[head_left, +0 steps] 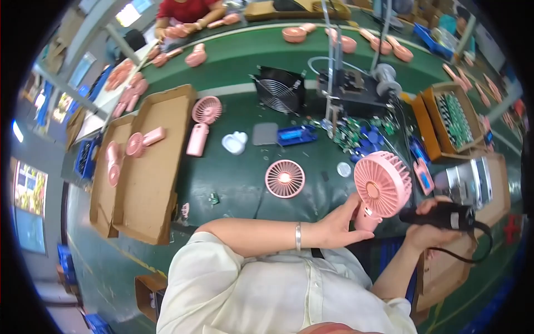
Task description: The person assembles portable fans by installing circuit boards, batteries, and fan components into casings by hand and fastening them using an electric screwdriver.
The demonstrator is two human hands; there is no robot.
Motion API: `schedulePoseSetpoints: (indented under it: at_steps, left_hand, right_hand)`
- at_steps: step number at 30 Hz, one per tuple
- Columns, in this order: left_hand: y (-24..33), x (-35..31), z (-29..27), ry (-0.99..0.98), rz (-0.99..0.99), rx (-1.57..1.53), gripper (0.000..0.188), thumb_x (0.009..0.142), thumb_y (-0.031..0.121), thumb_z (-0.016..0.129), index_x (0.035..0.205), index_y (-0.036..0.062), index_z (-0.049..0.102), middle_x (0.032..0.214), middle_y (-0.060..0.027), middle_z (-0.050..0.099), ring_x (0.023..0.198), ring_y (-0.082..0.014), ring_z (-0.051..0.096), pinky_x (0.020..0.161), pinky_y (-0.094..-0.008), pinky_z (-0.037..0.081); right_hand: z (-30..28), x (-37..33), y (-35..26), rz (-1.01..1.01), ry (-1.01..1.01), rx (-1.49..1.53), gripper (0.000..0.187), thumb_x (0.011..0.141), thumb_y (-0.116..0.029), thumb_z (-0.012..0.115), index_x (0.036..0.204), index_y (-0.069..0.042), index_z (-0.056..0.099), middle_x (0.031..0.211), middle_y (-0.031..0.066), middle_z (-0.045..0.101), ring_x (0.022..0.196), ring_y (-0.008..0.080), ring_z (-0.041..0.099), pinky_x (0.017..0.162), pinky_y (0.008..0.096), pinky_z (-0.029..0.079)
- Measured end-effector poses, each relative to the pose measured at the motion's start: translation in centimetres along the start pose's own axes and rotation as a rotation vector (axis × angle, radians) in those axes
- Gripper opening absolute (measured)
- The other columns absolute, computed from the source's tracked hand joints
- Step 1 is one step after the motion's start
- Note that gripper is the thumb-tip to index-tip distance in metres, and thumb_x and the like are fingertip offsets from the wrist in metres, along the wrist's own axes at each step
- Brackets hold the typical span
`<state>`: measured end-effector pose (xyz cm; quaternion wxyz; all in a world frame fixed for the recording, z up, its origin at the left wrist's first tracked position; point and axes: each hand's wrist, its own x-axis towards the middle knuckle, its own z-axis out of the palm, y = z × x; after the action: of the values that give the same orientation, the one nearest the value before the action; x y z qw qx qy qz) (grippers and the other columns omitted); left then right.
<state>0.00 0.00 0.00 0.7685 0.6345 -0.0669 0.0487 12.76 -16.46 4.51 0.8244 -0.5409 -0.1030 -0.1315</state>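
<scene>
left hand (339, 227) closed round pink handheld fan (375, 189) by its handle, head up, axis leaning right. right hand (427, 236) wrapped on black corded power tool (445, 216), just right of fan, lying crosswise; tip contact unclear.

BG: green workbench (236, 172) | far edge: 2nd green surface (245, 55), pale border | past L edge: grey metal frame (75, 96), gray-blue wall (54, 170) w/ daylit window (29, 189) | far-L corner: upper window (130, 15), v. bright | nr-L corner: green flr (111, 264), yellow-striped
</scene>
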Motion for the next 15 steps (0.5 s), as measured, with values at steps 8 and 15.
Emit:
schedulePoseSetpoints:
  at_steps: [8,15]
  left_hand:
    - [12.7,-0.9,-11.0,1.071,0.571,-0.047,0.032,0.093,0.019,0.06,0.116,0.0029,0.043,0.1,-0.0045,0.054,0.087,-0.0137,0.055,0.077,-0.0271,0.047]
    - [16.7,-8.7,-28.7,0.955,-0.077,-0.159,0.028,0.094,0.035,0.055,0.101,0.0078,0.058,0.075,-0.0006,0.056,0.049,-0.0047,0.042,0.04,-0.017,0.033]
  right_hand:
    - [0.5,-0.1,-0.7,0.013,-0.034,0.016,0.082,0.083,-0.078,0.018,0.09,-0.003,0.052,0.057,0.005,0.046,0.048,0.0147,0.044,0.047,0.0247,0.037]
    - [0.3,-0.2,-0.1,0.004,-0.092,0.077,0.087,0.08,-0.082,0.024,0.094,-0.001,0.051,0.058,0.006,0.048,0.047,0.0145,0.046,0.047,0.0239,0.038]
